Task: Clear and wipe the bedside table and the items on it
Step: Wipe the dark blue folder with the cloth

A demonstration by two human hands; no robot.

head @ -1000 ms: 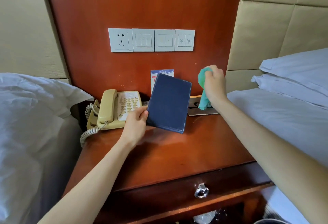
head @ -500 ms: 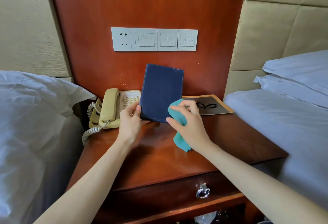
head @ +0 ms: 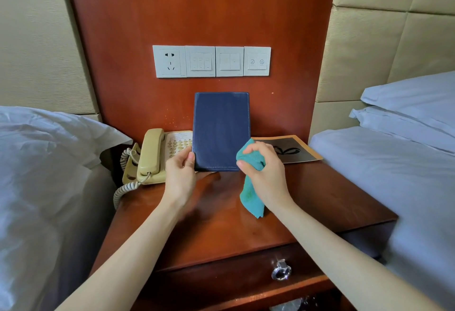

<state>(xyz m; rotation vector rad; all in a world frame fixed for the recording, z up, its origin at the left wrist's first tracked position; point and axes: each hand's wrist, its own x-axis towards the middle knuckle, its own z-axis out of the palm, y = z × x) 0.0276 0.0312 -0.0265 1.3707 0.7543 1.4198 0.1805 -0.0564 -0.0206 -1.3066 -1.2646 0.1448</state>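
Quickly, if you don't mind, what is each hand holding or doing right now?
Left hand: grips the lower left edge of the upright blue folder.
Right hand: clutches the teal cloth at the folder's lower right corner.

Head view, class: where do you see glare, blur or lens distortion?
Head view: soft glare on the tabletop in front of the folder; motion blur along the left forearm and the bed edge at lower right; wide-angle bending of the wall panels at the borders; folder, phone and cloth stay fairly sharp.
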